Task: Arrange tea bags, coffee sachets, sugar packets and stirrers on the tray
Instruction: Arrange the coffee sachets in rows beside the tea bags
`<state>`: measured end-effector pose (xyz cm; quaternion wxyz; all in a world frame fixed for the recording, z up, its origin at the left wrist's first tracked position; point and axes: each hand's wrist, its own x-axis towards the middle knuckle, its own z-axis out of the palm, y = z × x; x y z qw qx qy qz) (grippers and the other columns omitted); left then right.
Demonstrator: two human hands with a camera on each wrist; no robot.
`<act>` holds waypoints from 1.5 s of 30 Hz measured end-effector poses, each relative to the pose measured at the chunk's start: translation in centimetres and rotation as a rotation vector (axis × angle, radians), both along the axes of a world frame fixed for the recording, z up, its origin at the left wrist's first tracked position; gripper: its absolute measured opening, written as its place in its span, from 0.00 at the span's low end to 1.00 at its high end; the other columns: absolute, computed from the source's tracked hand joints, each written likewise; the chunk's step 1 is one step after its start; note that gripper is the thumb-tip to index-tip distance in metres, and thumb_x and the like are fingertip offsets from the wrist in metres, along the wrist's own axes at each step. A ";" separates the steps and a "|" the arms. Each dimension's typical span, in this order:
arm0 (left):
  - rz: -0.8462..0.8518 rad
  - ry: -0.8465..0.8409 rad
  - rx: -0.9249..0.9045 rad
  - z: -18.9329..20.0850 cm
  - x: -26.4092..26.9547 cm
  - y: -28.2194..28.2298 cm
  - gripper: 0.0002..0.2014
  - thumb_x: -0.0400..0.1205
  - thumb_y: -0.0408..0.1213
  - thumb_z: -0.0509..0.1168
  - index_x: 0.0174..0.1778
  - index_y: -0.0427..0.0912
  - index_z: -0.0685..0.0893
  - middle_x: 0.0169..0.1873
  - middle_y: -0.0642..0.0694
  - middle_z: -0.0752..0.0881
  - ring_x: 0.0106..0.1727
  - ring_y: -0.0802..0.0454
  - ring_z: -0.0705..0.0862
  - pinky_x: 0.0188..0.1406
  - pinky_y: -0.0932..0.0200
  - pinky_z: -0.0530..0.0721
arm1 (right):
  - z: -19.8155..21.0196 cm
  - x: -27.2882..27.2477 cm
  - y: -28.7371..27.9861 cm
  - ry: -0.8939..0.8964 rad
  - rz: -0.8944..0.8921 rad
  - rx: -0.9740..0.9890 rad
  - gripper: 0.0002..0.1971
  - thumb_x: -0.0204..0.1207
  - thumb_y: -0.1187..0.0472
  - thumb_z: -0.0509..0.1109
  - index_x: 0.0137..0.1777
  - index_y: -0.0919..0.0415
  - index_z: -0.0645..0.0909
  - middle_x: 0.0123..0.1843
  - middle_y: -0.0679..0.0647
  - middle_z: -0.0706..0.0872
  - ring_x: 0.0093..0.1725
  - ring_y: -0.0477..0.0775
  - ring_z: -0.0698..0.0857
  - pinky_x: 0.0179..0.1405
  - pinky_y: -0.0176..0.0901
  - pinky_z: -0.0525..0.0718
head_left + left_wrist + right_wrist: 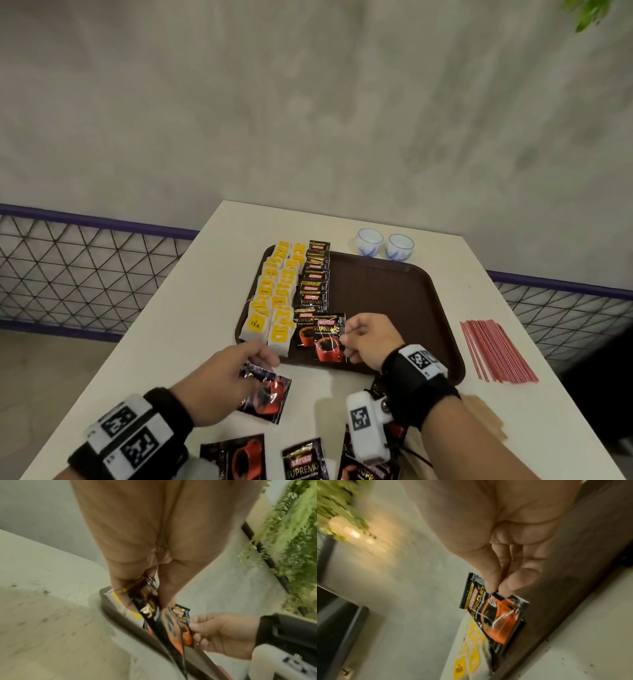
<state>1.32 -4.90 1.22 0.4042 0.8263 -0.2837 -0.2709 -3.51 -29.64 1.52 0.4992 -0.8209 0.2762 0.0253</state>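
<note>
A brown tray (394,291) lies on the white table. Yellow-tagged tea bags (274,294) fill its left side in two rows, with a column of black coffee sachets (315,277) beside them. My right hand (363,337) pinches a coffee sachet (328,337) (494,616) by its right edge, just over the tray's near left part. My left hand (239,373) pinches another coffee sachet (265,394) (154,616) above the table, just short of the tray's near rim. Red stirrers (493,349) lie bundled right of the tray.
Two small blue-patterned white cups (383,245) stand behind the tray. Several more coffee sachets (303,460) lie on the table at the near edge, under my wrists. A mesh railing (85,267) runs past the table's left and right sides.
</note>
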 end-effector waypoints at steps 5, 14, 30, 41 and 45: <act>0.026 -0.073 -0.026 0.5 3.4 -2.7 0.25 0.75 0.17 0.55 0.48 0.54 0.82 0.53 0.54 0.84 0.55 0.52 0.84 0.56 0.51 0.84 | -2.2 3.5 0.5 0.027 -0.070 -0.030 0.12 0.76 0.72 0.68 0.35 0.56 0.78 0.33 0.56 0.84 0.30 0.53 0.83 0.33 0.45 0.88; -0.038 -0.235 -0.007 0.0 6.7 -8.3 0.27 0.75 0.16 0.59 0.48 0.60 0.78 0.45 0.58 0.88 0.56 0.61 0.82 0.64 0.64 0.75 | -3.5 5.0 0.7 0.040 -0.102 -0.110 0.10 0.70 0.65 0.75 0.33 0.53 0.79 0.35 0.53 0.87 0.37 0.57 0.88 0.48 0.55 0.90; -0.236 -0.373 0.115 -1.5 8.0 -12.6 0.37 0.69 0.27 0.76 0.73 0.50 0.72 0.69 0.53 0.74 0.70 0.57 0.73 0.67 0.69 0.69 | -3.1 2.6 0.4 0.027 0.106 -0.207 0.05 0.74 0.61 0.75 0.43 0.53 0.80 0.35 0.46 0.81 0.35 0.42 0.79 0.31 0.26 0.72; 0.065 -0.477 0.105 -0.6 8.4 -9.9 0.24 0.78 0.39 0.70 0.70 0.53 0.74 0.66 0.56 0.79 0.71 0.55 0.74 0.75 0.49 0.66 | -3.0 2.8 0.5 0.030 0.024 -0.258 0.06 0.75 0.60 0.74 0.49 0.53 0.80 0.35 0.43 0.79 0.35 0.40 0.79 0.34 0.29 0.74; 0.100 -0.544 0.345 -0.9 7.5 -10.3 0.21 0.81 0.45 0.65 0.71 0.54 0.71 0.61 0.55 0.83 0.68 0.50 0.75 0.71 0.45 0.63 | -3.0 3.1 0.8 0.070 0.027 -0.313 0.14 0.77 0.61 0.72 0.62 0.57 0.80 0.47 0.50 0.86 0.52 0.49 0.85 0.54 0.38 0.81</act>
